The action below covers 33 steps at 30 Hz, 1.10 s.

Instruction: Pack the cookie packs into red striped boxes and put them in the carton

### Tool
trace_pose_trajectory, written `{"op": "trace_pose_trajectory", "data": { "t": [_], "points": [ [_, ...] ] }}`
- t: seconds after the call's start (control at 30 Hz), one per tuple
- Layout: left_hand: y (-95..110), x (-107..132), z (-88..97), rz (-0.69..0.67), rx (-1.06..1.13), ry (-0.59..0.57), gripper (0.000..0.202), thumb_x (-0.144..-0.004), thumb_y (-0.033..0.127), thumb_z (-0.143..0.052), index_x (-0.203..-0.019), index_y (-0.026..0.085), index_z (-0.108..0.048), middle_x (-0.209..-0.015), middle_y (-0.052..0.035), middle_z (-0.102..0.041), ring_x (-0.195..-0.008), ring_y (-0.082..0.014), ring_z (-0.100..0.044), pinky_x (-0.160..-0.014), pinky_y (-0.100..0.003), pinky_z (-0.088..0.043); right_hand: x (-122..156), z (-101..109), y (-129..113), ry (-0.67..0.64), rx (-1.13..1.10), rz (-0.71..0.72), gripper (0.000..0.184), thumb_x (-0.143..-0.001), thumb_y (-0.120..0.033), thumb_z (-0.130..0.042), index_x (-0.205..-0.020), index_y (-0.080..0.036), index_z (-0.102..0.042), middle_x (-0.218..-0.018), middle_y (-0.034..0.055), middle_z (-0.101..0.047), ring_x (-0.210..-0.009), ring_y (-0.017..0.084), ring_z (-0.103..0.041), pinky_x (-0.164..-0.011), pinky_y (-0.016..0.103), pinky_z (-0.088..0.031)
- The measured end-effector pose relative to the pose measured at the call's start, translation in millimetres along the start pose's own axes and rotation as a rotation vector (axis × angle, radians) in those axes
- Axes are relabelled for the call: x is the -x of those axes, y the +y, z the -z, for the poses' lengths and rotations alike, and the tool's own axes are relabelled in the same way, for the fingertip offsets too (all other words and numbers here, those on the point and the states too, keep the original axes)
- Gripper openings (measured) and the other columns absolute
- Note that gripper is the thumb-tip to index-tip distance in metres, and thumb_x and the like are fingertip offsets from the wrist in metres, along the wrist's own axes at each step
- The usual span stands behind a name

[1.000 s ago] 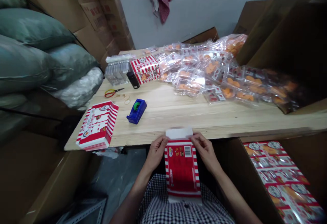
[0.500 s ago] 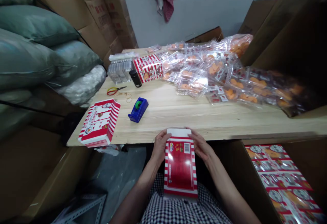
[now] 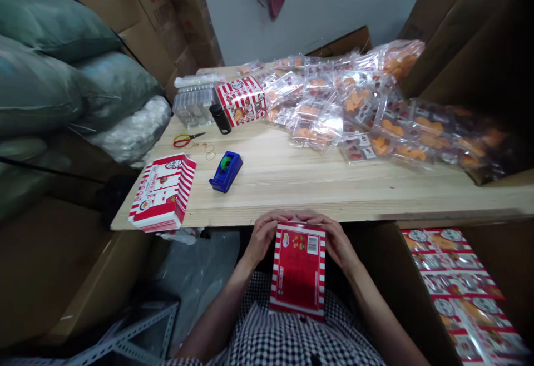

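Note:
A red cardboard box point(image 3: 298, 268) with striped white edges and a barcode rests against my checked clothing, below the table's front edge. My left hand point(image 3: 263, 233) grips its top left corner, fingers bent over the upper end. At the top right corner my right hand point(image 3: 329, 236) grips the same box, its fingers reaching across the top edge. The white end flap is now mostly hidden behind the fingers. Nearest on the table are a blue tape dispenser point(image 3: 226, 172) with green tape and a stack of flat printed cartons point(image 3: 163, 192).
Scissors point(image 3: 188, 139), rubber bands point(image 3: 209, 151), a black bottle point(image 3: 220, 119), clear plastic trays point(image 3: 194, 105) and a striped box point(image 3: 242, 100) stand along the table's left. Bagged orange pieces point(image 3: 354, 100) cover its back and right. An open carton of packed boxes point(image 3: 467, 293) sits at lower right.
My fingers have moved over the box's upper end, and the white flap that stood up there has folded away from view. The box leans differently, and the camera view has shifted slightly.

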State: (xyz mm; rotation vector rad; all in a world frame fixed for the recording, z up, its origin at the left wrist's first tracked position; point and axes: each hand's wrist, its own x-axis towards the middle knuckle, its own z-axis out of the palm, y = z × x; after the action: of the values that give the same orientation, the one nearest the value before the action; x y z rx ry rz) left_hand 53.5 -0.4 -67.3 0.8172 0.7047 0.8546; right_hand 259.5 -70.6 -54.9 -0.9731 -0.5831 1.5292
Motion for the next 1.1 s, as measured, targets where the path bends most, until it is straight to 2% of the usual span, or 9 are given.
{"op": "trace_pose_trajectory", "data": {
  "t": [0.1,0.23,0.3,0.37,0.47,0.6,0.8,0.97,1.1],
  "points": [
    [4,1,2.1,-0.003,-0.099,-0.011,0.025,-0.087,0.037,-0.064,-0.083,0.014,-0.075,-0.112,-0.0138,-0.073,-0.109,-0.0280,-0.066,-0.095,-0.038,-0.048,4,1,-2,-0.041,0.053,0.011,0.028,-0.087,-0.043,-0.061,-0.087,-0.020,-0.078,-0.124,0.0095,-0.071,-0.123,0.031,-0.060,-0.101,0.043,-0.048],
    [19,-4,0.5,0.069,-0.262,-0.091,0.024,-0.081,0.037,-0.075,-0.084,0.014,-0.070,-0.113,-0.0133,-0.073,-0.097,-0.0240,-0.069,-0.085,-0.034,-0.052,0,0,-9,0.006,0.213,-0.007,0.020,-0.084,-0.039,-0.073,-0.077,-0.021,-0.068,-0.109,0.0071,-0.076,-0.101,0.025,-0.070,-0.089,0.039,-0.054],
    [31,-9,0.0,0.110,-0.290,-0.189,0.030,-0.080,0.038,-0.077,-0.098,0.015,-0.071,-0.118,-0.0136,-0.072,-0.099,-0.0237,-0.069,-0.085,-0.033,-0.052,-3,-1,-17,-0.052,0.292,-0.019,0.018,-0.084,-0.038,-0.075,-0.088,-0.021,-0.069,-0.111,0.0070,-0.076,-0.100,0.023,-0.070,-0.089,0.038,-0.054],
    [41,-14,0.4,0.136,-0.350,-0.282,0.038,-0.081,0.039,-0.076,-0.111,0.016,-0.070,-0.119,-0.0134,-0.071,-0.102,-0.0237,-0.069,-0.087,-0.032,-0.051,-5,-2,-25,-0.139,0.371,-0.032,0.026,-0.087,-0.040,-0.072,-0.105,-0.022,-0.071,-0.117,0.0077,-0.074,-0.107,0.023,-0.068,-0.094,0.037,-0.052],
    [49,-19,0.6,0.161,-0.454,-0.351,0.038,-0.084,0.041,-0.073,-0.112,0.015,-0.072,-0.110,-0.0119,-0.075,-0.095,-0.0223,-0.070,-0.083,-0.030,-0.051,-6,-2,-30,-0.162,0.429,-0.037,0.033,-0.089,-0.042,-0.069,-0.115,-0.022,-0.070,-0.116,0.0070,-0.074,-0.105,0.022,-0.069,-0.090,0.033,-0.053],
    [48,-21,-4.4,0.173,-0.516,-0.293,0.038,-0.082,0.043,-0.073,-0.107,0.015,-0.075,-0.100,-0.0105,-0.077,-0.084,-0.0226,-0.071,-0.074,-0.029,-0.053,-7,-1,-26,-0.102,0.378,-0.045,0.035,-0.089,-0.045,-0.069,-0.116,-0.023,-0.069,-0.108,0.0056,-0.076,-0.090,0.020,-0.072,-0.078,0.031,-0.055],
    [44,-22,-13.8,0.181,-0.613,-0.161,0.038,-0.082,0.047,-0.069,-0.096,0.013,-0.078,-0.083,-0.0095,-0.077,-0.071,-0.0228,-0.070,-0.065,-0.030,-0.052,-11,-1,-26,-0.092,0.396,-0.058,0.037,-0.088,-0.049,-0.067,-0.112,-0.022,-0.074,-0.099,0.0052,-0.078,-0.090,0.022,-0.072,-0.080,0.033,-0.054],
    [45,-18,-15.2,0.048,-0.821,-0.188,0.035,-0.089,0.044,-0.060,-0.095,0.014,-0.079,-0.089,-0.0083,-0.077,-0.080,-0.0231,-0.069,-0.067,-0.028,-0.051,-15,4,-28,-0.139,0.383,-0.135,0.040,-0.085,-0.053,-0.070,-0.107,-0.021,-0.076,-0.089,0.0054,-0.079,-0.080,0.022,-0.073,-0.079,0.036,-0.055],
    [47,-8,-16.9,-0.021,-0.895,-0.250,0.038,-0.097,0.042,-0.050,-0.100,0.017,-0.078,-0.092,-0.0064,-0.077,-0.085,-0.0221,-0.069,-0.074,-0.028,-0.052,-13,11,-26,-0.172,0.428,-0.119,0.041,-0.083,-0.052,-0.073,-0.109,-0.021,-0.077,-0.095,0.0061,-0.079,-0.085,0.024,-0.073,-0.084,0.038,-0.055]
  ]
}}
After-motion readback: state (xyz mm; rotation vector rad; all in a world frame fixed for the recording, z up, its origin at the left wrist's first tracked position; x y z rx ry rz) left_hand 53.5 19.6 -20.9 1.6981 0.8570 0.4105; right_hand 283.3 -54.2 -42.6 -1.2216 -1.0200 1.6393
